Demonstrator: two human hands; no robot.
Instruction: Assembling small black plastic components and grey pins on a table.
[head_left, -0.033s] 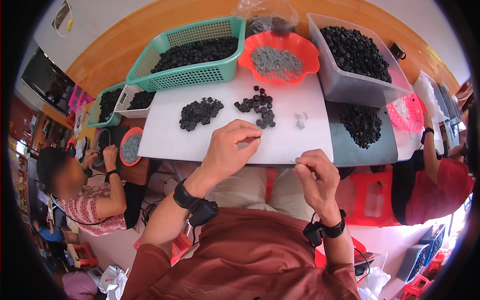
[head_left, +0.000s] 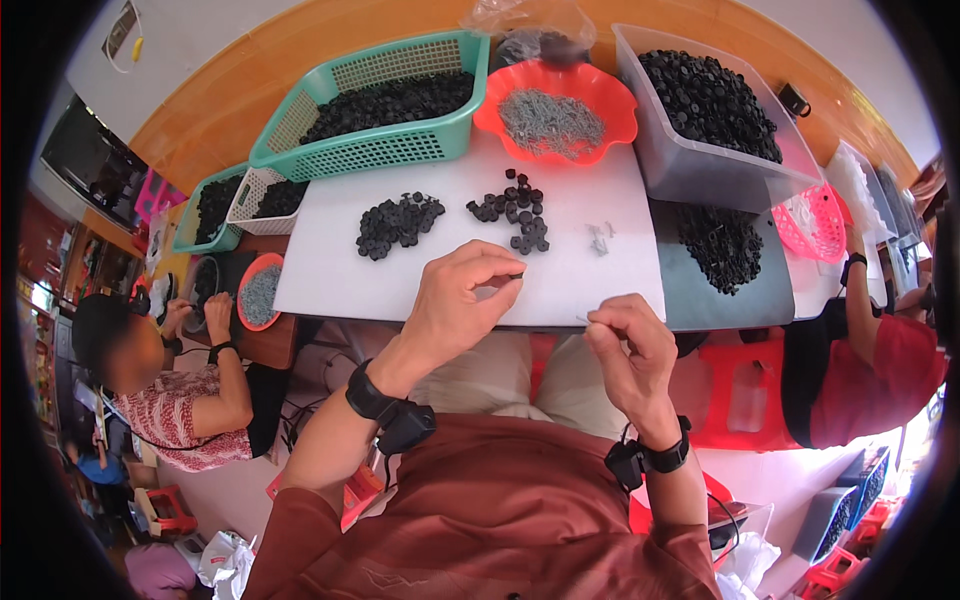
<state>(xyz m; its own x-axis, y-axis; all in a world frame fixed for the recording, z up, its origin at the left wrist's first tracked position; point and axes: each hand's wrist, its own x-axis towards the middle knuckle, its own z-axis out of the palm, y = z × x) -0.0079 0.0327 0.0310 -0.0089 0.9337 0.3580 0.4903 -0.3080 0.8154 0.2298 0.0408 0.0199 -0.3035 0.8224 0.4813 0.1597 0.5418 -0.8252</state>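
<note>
Two pinches at frame centre: left hand (head_left: 462,300) clamps a small black cap (head_left: 514,276), right hand (head_left: 628,345) a thin pin (head_left: 583,320), both seemingly light, stiff, best gripped by fingertips.

1. Two heaps of small round parts, the left heap (head_left: 398,224) and the right heap (head_left: 513,208), are laid side by side on the white board (head_left: 330,285).
2. A mesh basket (head_left: 375,150), a scalloped bowl (head_left: 610,135) and a clear bin (head_left: 665,165) are ranged behind them, left to right.
3. A few loose pins (head_left: 598,238) are scattered right of the heaps.
4. A further pile (head_left: 722,245) is placed on the mat (head_left: 690,300), right of the board.
</note>
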